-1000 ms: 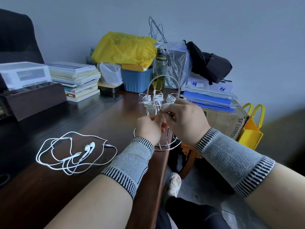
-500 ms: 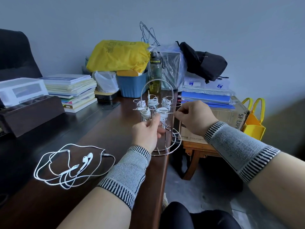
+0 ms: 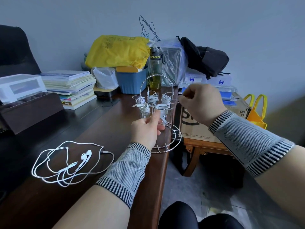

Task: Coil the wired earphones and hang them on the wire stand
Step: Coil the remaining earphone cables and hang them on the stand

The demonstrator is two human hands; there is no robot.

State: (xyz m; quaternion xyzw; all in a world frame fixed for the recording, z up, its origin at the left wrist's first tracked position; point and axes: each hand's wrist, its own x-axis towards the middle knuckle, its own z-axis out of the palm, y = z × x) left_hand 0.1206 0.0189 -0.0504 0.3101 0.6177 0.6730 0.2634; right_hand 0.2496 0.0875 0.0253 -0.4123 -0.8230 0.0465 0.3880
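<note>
At the desk's right edge stands the wire stand (image 3: 156, 113), five small coils of white cable already hanging from its arms. The person's left hand (image 3: 146, 128) is at the nearest coiled bundle (image 3: 160, 107), thumb and fingers curled as if pinching a loose tail of it, though exactly what they grip is too small to tell. The right hand (image 3: 200, 103) hovers just right of the stand, fingers curled in a pinch; whether they hold a thin strand or nothing, I cannot tell. One more set, the loose earphones (image 3: 72, 162), lies sprawled on the desk (image 3: 102, 129) near the left forearm, well apart from the stand. To finish this hanging well, I'd tuck the stray end snugly so the coil doesn't unwind, steadying the stand, which sits close to the edge.
</note>
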